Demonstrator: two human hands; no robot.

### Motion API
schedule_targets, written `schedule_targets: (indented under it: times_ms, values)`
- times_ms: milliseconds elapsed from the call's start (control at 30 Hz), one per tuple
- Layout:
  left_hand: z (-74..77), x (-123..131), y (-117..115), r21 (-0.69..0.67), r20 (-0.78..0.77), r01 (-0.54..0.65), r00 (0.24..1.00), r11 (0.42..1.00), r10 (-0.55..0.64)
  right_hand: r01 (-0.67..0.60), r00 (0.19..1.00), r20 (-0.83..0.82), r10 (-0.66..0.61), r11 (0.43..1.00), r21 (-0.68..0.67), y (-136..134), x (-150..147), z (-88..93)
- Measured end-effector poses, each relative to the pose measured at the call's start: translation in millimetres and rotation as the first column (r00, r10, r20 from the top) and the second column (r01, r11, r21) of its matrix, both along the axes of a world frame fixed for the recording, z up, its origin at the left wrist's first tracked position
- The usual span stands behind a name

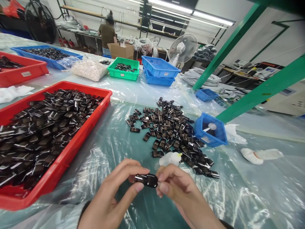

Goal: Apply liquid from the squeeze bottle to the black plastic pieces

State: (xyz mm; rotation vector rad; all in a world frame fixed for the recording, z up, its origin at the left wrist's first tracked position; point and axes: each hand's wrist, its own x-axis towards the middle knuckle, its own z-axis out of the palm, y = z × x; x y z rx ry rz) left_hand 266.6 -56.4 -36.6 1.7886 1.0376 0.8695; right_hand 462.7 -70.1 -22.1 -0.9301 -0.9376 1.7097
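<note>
Between the thumb and fingers of my left hand (119,187) is a small glossy black plastic casing (146,180), held level over the table. My right hand (176,187) is closed in a pinch right at the casing's rounded right end; what lies between those fingertips is hidden. Just beyond my right hand lies a whitish translucent squeeze bottle (169,158) with a yellow tip. A loose pile of similar black casings (166,125) spreads over the plastic-covered table (114,136) in front of me. To my left, a large red tray (88,127) is heaped with more of them.
A small blue bin (211,130) with a white object inside stands right of the pile, near a white cloth-like item (260,155). Further back are a green tray (122,77), stacked blue trays (159,68) and a bag (89,69). Green posts (262,86) rise at right. Someone (108,33) stands far off.
</note>
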Motion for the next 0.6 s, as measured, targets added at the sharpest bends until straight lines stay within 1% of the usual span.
schedule_targets:
  times_ms: [67,233,400,533,600]
  values:
    - [0.3,0,0,-0.008,0.009,0.012,1.000,1.000,-0.012,-0.009,0.999,-0.043,0.007,0.999,-0.042,0,-1,-0.1]
    - [-1.4,0,3,-0.024,0.029,0.043,0.999,0.999,-0.042,-0.141,0.983,-0.129,0.132,0.988,-0.059,6,0,-3.3]
    - [-2.2,-1,5,-0.004,0.045,0.066,0.997,0.998,-0.065,-0.179,0.974,-0.157,0.166,0.981,-0.076,7,1,-8.7]
    - [-0.2,-1,4,0.024,0.051,0.085,0.995,0.996,-0.086,-0.215,0.966,-0.165,0.200,0.974,-0.076,4,-2,-12.0]
    - [1.4,-2,3,0.039,0.037,0.094,0.995,0.995,-0.096,-0.199,0.977,-0.086,0.195,0.979,-0.038,3,-2,-6.5]
